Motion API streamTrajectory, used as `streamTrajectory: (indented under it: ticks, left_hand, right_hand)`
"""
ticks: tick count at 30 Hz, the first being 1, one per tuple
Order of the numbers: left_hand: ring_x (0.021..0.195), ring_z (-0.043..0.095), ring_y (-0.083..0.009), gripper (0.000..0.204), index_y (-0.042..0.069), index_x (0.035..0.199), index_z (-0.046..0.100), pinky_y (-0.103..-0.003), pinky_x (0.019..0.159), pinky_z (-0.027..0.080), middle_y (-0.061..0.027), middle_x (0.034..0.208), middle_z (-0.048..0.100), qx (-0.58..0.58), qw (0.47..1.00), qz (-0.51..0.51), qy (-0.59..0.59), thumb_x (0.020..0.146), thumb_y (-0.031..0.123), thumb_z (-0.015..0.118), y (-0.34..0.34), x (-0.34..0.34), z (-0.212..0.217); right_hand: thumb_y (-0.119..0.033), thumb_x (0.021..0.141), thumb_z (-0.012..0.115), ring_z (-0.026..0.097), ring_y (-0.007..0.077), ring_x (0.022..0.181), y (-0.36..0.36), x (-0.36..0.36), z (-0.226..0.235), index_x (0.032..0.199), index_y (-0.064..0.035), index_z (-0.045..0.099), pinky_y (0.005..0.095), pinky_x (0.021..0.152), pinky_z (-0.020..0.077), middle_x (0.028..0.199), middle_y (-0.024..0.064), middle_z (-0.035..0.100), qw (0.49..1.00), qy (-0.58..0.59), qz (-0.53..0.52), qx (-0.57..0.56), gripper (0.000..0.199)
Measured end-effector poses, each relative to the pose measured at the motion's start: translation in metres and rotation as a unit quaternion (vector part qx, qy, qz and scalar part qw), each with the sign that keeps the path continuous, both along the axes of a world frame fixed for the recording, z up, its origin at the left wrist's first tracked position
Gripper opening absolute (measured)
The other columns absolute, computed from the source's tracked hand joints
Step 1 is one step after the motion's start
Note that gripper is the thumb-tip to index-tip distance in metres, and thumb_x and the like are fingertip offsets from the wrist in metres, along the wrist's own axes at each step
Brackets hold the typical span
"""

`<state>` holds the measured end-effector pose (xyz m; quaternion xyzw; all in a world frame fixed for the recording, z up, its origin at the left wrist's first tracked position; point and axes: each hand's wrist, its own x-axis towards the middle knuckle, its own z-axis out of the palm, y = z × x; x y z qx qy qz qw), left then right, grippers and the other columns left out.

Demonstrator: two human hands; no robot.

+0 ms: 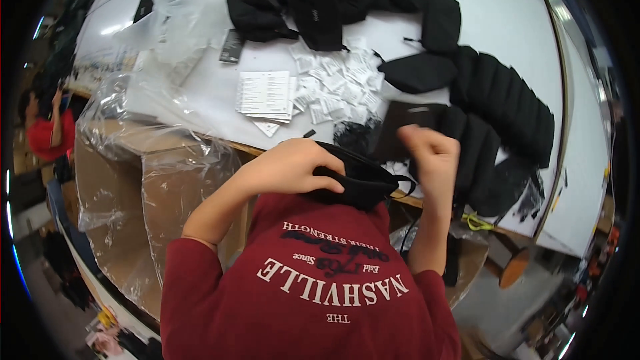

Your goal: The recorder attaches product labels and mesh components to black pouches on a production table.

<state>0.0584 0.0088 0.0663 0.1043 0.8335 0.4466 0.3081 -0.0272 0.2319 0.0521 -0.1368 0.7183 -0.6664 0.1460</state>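
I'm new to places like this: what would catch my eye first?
Probably the heap of small white packets on the table, above the picture's centre. A row of black cases lies to its right. Nearest, the left fingers grip a black pouch before the dark red shirt.

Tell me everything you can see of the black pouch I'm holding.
The black pouch looks like soft fabric, with a thin dark loop at its right end. It slants, right end lower, in front of the dark red shirt, by the white table. Your left hand grips its left part, hiding some of it; your right hand looks apart. Its contents don't show.
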Motion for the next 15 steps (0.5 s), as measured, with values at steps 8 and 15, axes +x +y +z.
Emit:
streamTrajectory:
  ticks: [8, 15]
  left_hand:
    - [0.102, 0.056, -0.0242, 0.016, 0.008, 0.088, 0.066, -0.039, 0.094, 0.039, -0.0057, 0.108, 0.063, 0.067, 0.966, -0.034, 0.248, 0.080, 0.021, 0.071, 0.008, 0.008, -0.031]
    - [0.095, 0.059, -0.0192, 0.024, 0.004, 0.100, 0.065, -0.032, 0.087, 0.044, -0.0083, 0.096, 0.065, 0.154, 0.960, 0.215, 0.091, 0.086, 0.023, 0.065, -0.016, -0.033, -0.053]
  right_hand:
    - [-0.042, 0.080, 0.067, 0.062, 0.0280, 0.054, -0.003, 0.025, 0.004, 0.085, -0.0121, 0.075, 0.0347, 0.053, 0.0473, 0.055, 0.0108, 0.060, 0.870, 0.111, 0.256, 0.406, 0.031]
    - [-0.035, 0.070, 0.078, 0.046, 0.0254, 0.042, 0.002, 0.010, 0.003, 0.072, -0.0038, 0.064, 0.0339, 0.046, 0.0370, 0.046, 0.0087, 0.045, 0.890, 0.036, 0.292, 0.347, 0.034]
